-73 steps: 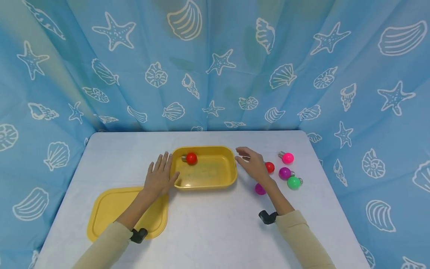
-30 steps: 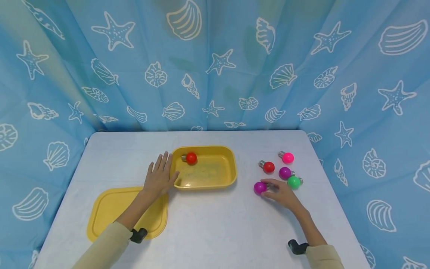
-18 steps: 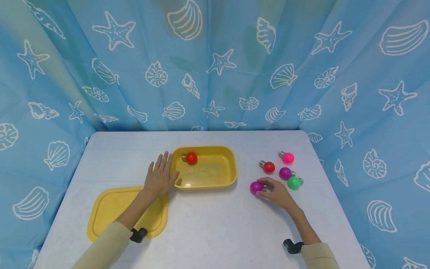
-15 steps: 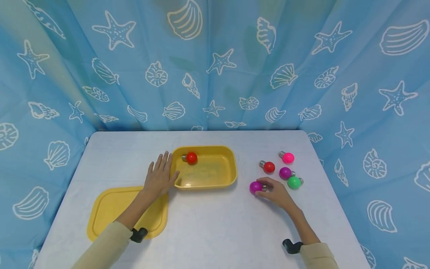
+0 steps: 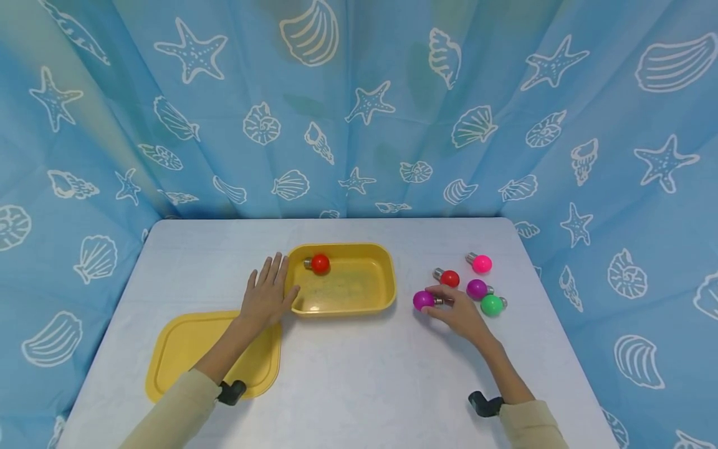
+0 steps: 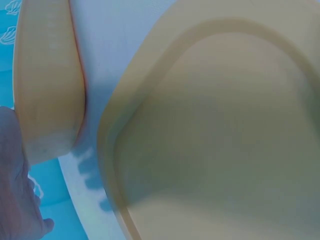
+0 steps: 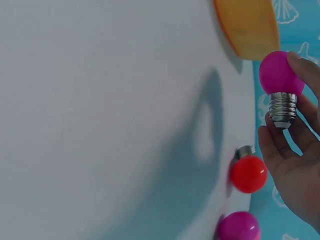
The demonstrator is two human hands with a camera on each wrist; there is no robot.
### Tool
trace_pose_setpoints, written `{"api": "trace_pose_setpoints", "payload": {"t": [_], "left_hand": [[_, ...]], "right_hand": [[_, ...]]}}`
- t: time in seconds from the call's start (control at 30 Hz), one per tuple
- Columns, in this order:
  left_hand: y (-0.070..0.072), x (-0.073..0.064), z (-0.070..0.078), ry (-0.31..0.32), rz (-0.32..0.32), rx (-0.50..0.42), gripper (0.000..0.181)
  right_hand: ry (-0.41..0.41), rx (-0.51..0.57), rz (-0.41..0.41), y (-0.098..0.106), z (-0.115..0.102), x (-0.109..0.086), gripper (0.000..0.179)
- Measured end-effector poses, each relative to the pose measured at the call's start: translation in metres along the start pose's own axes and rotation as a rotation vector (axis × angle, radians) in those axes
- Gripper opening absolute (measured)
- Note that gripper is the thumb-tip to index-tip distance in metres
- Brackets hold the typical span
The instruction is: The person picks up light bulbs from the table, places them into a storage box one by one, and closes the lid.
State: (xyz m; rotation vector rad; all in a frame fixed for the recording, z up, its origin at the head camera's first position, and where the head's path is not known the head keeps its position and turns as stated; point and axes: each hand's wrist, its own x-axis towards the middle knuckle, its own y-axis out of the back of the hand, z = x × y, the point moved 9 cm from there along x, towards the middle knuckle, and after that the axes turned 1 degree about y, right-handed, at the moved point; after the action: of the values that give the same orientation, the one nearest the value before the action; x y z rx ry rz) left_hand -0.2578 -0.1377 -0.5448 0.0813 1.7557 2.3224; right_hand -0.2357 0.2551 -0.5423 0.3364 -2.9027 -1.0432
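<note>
My right hand (image 5: 461, 315) pinches a purple light bulb (image 5: 423, 300) between thumb and fingers, its globe pointing left and its metal screw base toward the palm. In the right wrist view that purple bulb (image 7: 281, 75) shows clear of the table, with the hand's shadow below. My left hand (image 5: 266, 298) lies with straight fingers at the left rim of the yellow tub (image 5: 343, 312). Inside the tub, near its back left, is a red bulb (image 5: 320, 264). The left wrist view shows the tub's outer wall (image 6: 50, 85) beside the fingers.
Right of the tub lie a red bulb (image 5: 450, 279), a pink bulb (image 5: 481, 264), another purple bulb (image 5: 477, 289) and a green bulb (image 5: 492, 305). A flat yellow lid (image 5: 185, 355) lies under the left forearm. A blue shell-print curtain (image 5: 359, 143) surrounds the white table (image 5: 348, 386).
My right hand went from beside the tub to the front purple bulb, took hold of it, and has lifted it slightly up and left. The left hand stays put.
</note>
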Motion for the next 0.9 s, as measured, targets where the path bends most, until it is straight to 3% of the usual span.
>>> {"api": "trace_pose_setpoints", "payload": {"t": [0.2, 0.43, 0.9], "left_hand": [[0.000, 0.000, 0.000, -0.002, 0.001, -0.004, 0.075], [0.000, -0.001, 0.000, 0.002, 0.004, 0.002, 0.075], [0.003, 0.000, 0.002, 0.004, 0.008, 0.017, 0.075]], "right_hand": [[0.060, -0.011, 0.023, 0.005, -0.031, 0.012, 0.054], [0.078, 0.013, -0.035, -0.001, -0.066, 0.031, 0.054], [0.148, 0.064, -0.082, -0.035, -0.118, 0.074, 0.047]]}}
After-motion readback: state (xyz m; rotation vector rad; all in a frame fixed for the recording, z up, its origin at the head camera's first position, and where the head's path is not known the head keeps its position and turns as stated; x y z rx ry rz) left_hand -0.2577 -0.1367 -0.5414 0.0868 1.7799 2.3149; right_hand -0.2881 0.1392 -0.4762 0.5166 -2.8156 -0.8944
